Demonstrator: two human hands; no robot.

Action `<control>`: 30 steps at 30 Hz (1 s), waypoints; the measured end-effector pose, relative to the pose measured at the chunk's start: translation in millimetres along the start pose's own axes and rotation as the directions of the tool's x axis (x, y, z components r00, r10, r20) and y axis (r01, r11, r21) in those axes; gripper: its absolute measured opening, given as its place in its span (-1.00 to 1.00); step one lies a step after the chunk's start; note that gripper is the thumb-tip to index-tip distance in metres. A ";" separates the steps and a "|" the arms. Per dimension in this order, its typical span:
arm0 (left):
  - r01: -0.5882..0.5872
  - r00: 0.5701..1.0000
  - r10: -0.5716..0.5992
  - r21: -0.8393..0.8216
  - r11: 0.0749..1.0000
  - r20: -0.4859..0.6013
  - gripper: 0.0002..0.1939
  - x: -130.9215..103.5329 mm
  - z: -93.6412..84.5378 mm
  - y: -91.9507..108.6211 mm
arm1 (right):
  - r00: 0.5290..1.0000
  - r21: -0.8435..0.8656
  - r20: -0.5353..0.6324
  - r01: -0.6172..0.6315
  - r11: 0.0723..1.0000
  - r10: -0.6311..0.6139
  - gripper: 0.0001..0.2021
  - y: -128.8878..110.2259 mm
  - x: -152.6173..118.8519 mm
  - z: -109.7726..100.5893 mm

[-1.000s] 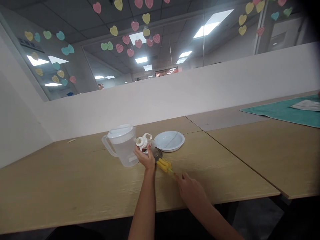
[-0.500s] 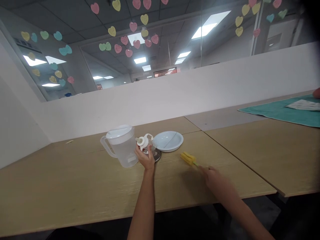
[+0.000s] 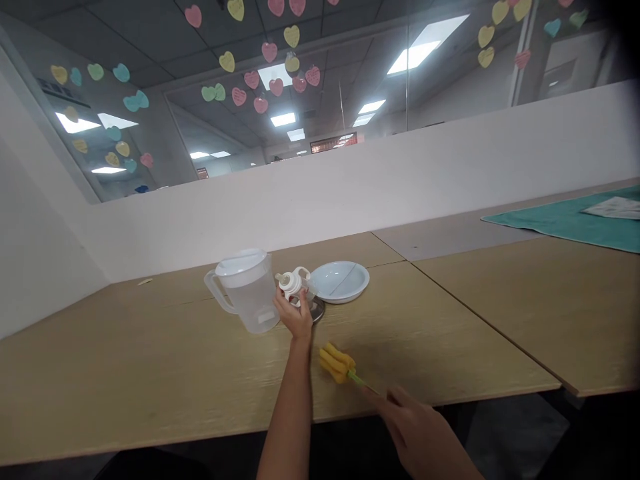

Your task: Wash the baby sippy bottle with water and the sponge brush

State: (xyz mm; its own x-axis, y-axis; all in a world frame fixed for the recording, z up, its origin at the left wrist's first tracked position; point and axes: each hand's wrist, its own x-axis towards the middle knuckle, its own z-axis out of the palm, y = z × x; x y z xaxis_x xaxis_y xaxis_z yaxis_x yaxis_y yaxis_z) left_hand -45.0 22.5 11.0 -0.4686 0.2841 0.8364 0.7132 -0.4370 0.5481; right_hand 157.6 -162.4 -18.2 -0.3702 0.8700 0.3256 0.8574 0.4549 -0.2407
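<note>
My left hand is closed around a baby bottle with a white collar, white side handles and a nipple that points up and left. Directly behind that hand, a dark round object is partly hidden on the table. In my right hand is the thin green handle of a bottle brush. Its yellow sponge head is over the table, to the right of my left forearm and apart from the bottle.
A clear plastic pitcher with a white lid stands just left of the bottle. Behind and to the right lies a white shallow bowl. A teal cloth with a pale packet covers the far right of the table.
My right hand has brought the brush left and toward me, nearer my left forearm. The left hand keeps its hold on the bottle. Another person's fingertip at the right edge is gone from view.
</note>
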 end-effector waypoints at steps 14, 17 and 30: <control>0.004 1.000 -0.003 -0.022 1.000 0.012 -0.41 1.2 0.6 0.5 | 0.922 -0.044 -0.197 -0.349 0.936 0.334 -0.58 88.9 -21.1 -18.6; 0.002 1.000 -0.001 -0.022 1.000 0.017 -0.41 1.2 0.9 0.7 | 0.932 0.015 -0.245 -0.271 0.962 0.266 -0.62 61.3 -21.4 -14.0; -0.009 1.000 0.008 0.035 0.999 0.026 -0.40 1.4 0.6 0.4 | 0.994 0.061 -0.094 -0.046 0.997 0.051 -0.55 -7.0 11.3 4.1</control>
State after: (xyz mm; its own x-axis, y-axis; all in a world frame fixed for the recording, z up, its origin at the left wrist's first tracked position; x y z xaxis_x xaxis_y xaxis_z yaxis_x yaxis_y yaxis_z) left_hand -45.0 23.3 12.4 -0.4489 0.3028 0.8407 0.7351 -0.4099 0.5401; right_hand 145.9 -154.9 -16.6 -0.2905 0.8704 0.3975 0.8499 0.4256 -0.3108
